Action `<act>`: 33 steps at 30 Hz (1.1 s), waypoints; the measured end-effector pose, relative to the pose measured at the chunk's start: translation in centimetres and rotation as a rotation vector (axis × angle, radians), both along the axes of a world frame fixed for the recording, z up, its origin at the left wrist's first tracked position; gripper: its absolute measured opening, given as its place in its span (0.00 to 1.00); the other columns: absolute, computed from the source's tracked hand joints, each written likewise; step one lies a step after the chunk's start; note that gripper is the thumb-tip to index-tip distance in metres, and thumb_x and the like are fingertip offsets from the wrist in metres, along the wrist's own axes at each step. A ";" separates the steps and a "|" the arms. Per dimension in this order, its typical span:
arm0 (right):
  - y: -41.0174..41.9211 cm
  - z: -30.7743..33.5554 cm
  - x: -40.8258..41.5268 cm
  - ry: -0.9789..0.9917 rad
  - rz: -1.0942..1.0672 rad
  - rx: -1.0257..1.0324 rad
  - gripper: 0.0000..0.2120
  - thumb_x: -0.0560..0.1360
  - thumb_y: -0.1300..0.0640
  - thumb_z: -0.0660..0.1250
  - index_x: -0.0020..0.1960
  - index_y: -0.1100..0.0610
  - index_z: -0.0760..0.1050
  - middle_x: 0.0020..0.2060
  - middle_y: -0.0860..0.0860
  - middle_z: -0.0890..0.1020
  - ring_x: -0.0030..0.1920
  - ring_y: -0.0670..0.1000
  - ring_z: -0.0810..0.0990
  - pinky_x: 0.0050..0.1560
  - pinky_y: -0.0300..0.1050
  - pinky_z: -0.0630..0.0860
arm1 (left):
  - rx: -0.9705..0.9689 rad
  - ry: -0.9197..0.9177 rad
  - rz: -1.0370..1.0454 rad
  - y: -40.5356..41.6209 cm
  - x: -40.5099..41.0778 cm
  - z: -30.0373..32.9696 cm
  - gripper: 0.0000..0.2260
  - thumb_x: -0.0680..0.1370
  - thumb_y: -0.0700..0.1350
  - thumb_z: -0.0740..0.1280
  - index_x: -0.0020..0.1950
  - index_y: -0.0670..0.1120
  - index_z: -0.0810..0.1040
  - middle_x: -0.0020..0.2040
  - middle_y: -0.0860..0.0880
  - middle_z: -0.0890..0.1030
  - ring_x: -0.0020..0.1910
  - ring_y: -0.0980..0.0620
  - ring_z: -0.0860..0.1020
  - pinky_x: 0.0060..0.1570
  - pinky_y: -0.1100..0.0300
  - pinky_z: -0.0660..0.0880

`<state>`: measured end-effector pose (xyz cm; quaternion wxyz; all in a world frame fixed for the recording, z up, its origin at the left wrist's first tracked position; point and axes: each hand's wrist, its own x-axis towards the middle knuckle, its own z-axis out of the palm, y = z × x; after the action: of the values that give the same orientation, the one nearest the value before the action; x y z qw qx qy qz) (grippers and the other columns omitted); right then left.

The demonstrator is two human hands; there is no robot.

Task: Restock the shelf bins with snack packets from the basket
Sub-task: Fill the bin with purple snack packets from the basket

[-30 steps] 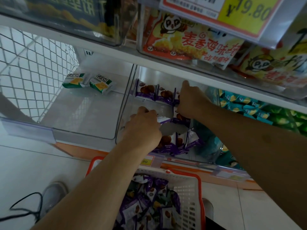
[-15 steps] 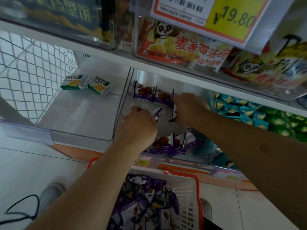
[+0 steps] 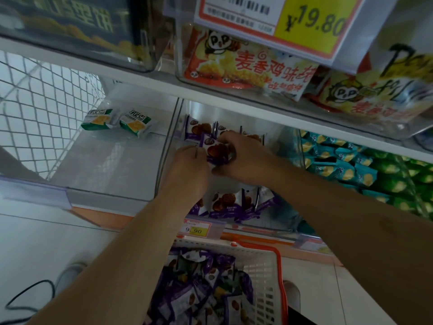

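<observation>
Both hands are inside the clear middle shelf bin (image 3: 287, 146). My left hand (image 3: 187, 167) and my right hand (image 3: 243, 158) together grip a small bunch of purple biscuit packets (image 3: 216, 151), held upright above the bin floor. A row of the same purple packets (image 3: 199, 129) stands at the bin's back, and another row (image 3: 227, 202) leans at its front. Below, the white basket with an orange rim (image 3: 262, 270) holds several purple packets (image 3: 201, 289).
The clear bin on the left (image 3: 112, 165) holds two green-and-white packets (image 3: 117, 119). Teal and green packets (image 3: 346, 165) fill the bins on the right. An upper shelf (image 3: 164, 86) with panda snack bags and a 19.80 price tag overhangs. A white wire grid (image 3: 35, 109) stands at the left.
My hands have come together in the middle of the bin. The right hand pulled back from the back row, and both now hold the purple packets between them.
</observation>
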<state>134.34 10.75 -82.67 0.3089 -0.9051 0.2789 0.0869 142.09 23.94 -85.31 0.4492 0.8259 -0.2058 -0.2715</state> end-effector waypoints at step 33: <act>2.7 0.7 -4.0 -0.354 -0.369 0.405 0.29 0.72 0.75 0.64 0.62 0.46 0.77 0.55 0.44 0.82 0.54 0.46 0.82 0.43 0.42 0.84 | -0.221 0.345 0.024 0.8 -1.5 2.7 0.07 0.79 0.41 0.70 0.50 0.52 0.85 0.46 0.45 0.87 0.49 0.44 0.86 0.57 0.45 0.82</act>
<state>130.34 13.41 -81.95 0.5368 -0.7606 0.3572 -0.0756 140.60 24.69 -82.62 0.5691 0.7151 -0.1443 -0.3794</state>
